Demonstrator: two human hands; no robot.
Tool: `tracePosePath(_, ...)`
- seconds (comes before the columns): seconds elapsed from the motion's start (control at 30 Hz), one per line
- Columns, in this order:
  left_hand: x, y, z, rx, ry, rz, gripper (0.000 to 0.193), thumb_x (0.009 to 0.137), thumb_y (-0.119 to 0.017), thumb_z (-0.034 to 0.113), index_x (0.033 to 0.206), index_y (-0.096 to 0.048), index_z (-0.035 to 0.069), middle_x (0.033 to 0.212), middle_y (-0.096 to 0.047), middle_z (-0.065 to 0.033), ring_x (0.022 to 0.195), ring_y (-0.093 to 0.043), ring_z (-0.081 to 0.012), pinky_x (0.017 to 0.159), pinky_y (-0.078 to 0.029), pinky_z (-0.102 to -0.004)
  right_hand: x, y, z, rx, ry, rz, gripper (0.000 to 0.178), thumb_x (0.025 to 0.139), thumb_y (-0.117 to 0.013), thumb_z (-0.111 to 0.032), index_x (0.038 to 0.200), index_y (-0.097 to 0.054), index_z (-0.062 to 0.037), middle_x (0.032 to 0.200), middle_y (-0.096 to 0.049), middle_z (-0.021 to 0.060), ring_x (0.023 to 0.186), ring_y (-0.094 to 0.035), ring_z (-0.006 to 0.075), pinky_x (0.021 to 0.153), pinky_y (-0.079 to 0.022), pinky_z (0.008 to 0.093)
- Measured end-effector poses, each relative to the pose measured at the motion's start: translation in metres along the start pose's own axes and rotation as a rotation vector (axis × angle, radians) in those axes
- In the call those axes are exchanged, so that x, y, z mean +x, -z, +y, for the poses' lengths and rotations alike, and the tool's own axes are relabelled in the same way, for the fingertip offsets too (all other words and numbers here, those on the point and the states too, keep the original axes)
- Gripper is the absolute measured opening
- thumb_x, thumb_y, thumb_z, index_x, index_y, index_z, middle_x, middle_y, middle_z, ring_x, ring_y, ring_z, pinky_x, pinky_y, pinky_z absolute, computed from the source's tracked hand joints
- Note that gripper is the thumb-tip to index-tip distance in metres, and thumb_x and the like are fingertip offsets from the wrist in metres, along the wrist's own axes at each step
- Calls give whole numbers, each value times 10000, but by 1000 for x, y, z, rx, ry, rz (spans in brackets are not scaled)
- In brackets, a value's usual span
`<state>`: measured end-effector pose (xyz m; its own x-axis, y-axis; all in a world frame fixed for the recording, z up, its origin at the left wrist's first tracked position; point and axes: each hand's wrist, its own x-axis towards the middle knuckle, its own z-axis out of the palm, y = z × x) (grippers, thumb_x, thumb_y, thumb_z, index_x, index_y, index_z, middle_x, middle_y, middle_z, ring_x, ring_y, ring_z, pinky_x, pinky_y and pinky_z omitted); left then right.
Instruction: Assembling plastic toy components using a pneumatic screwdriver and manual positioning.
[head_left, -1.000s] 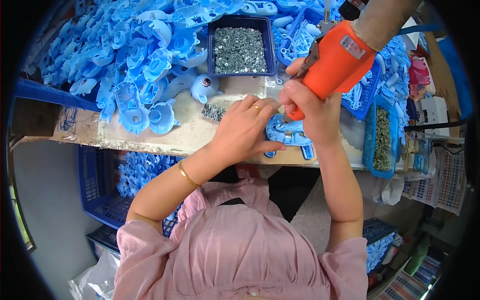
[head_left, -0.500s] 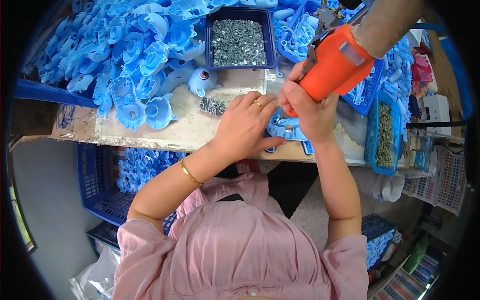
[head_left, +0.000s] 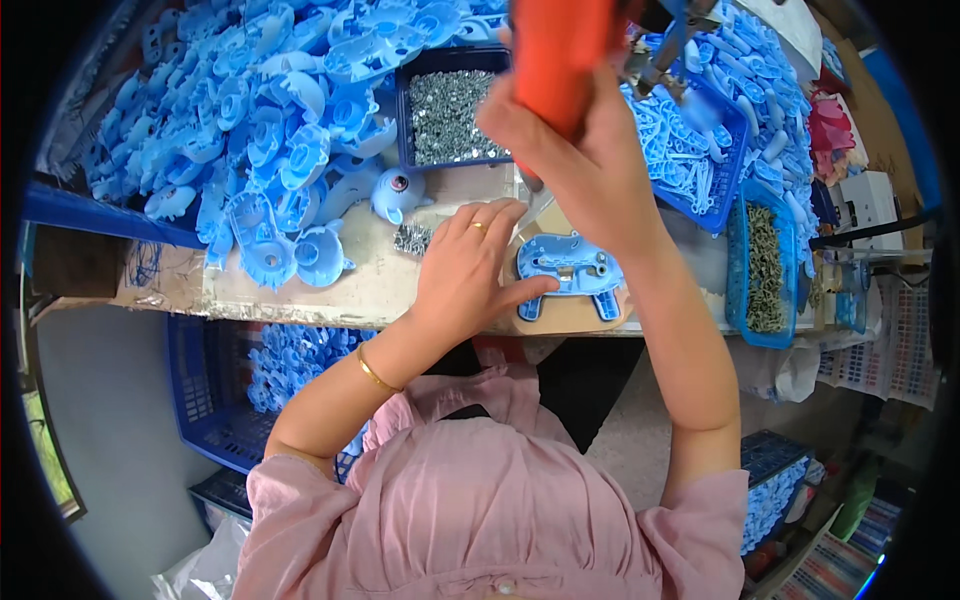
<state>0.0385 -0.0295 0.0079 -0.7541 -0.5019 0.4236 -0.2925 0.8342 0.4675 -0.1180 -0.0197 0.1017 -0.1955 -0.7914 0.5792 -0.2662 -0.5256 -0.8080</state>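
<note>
My right hand (head_left: 590, 160) is wrapped round an orange-red power screwdriver (head_left: 562, 70), blurred by motion, its tip pointing down towards the table. Below it, a light-blue plastic shell part (head_left: 568, 262) with two short legs lies on a tan board, with a small metal piece in its middle. My left hand (head_left: 470, 250) rests beside the part with its fingers stretched out, the thumb reaching over the part's left edge. Left of those fingers sits a small heap of screws (head_left: 412, 238). A blue rounded piece with an eye (head_left: 395, 192) stands just behind the heap.
A dark-blue tray of small metal screws (head_left: 405, 110) stands behind my hands. Blue shell parts (head_left: 270, 120) are piled at the far left. A blue basket (head_left: 735, 180) holds thin blue pieces at right, beside a light-blue tray of brassy screws (head_left: 742, 290). Below the table is another basket (head_left: 190, 400).
My right hand has lifted the screwdriver off the blue part and moved it away and to the left. The part now shows more fully. My left hand has shifted slightly left.
</note>
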Motion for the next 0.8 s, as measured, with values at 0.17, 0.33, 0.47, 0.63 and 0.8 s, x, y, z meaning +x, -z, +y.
tracePosePath(0.17, 5, 9, 3, -20, -4, -26, 725, 773, -780, 493, 1261, -559, 4, 1199, -617, -145, 1093, -575, -340, 929, -482, -416, 34, -9, -35, 176, -220, 26, 619, 924, -740, -311, 1395, -480, -4, 1109, -622, 123, 920, -642, 151, 799, -508, 295)
tracePosePath(0.33, -3, 13, -2, -29, -74, -54, 627, 809, -767, 428, 1256, -578, 30, 1253, -610, -143, 1139, -573, -344, 972, -468, -450, 6, 3, -68, -627, 149, 69, 423, 932, -693, -86, 1339, -583, -53, 1113, -685, 96, 969, -672, 135, 837, -522, 254)
tracePosePath(0.47, 4, 9, 13, -114, -108, -76, 580, 809, -770, 384, 1241, -589, 40, 1267, -605, -127, 1160, -563, -335, 979, -465, -440, 47, 45, -97, -889, 494, 631, 241, 937, -695, -225, 1019, -679, 1, 891, -708, 131, 689, -677, 220, 709, -548, 363)
tracePosePath(0.63, 7, -4, 27, -143, -211, -79, 515, 786, -784, 293, 1203, -608, 47, 1283, -596, -108, 1169, -553, -314, 979, -466, -427, 114, 65, -98, -187, -29, 56, 684, 950, -689, -417, 1426, -471, 24, 1180, -633, 106, 1022, -597, 121, 905, -468, 264)
tracePosePath(0.8, 6, -10, 36, -188, -264, -80, 454, 795, -777, 260, 1169, -621, 56, 1267, -594, -96, 1180, -543, -302, 990, -460, -425, 104, 96, -96, -236, 38, 2, 709, 810, -806, -303, 1369, -520, 23, 993, -642, 44, 849, -582, 88, 756, -450, 225)
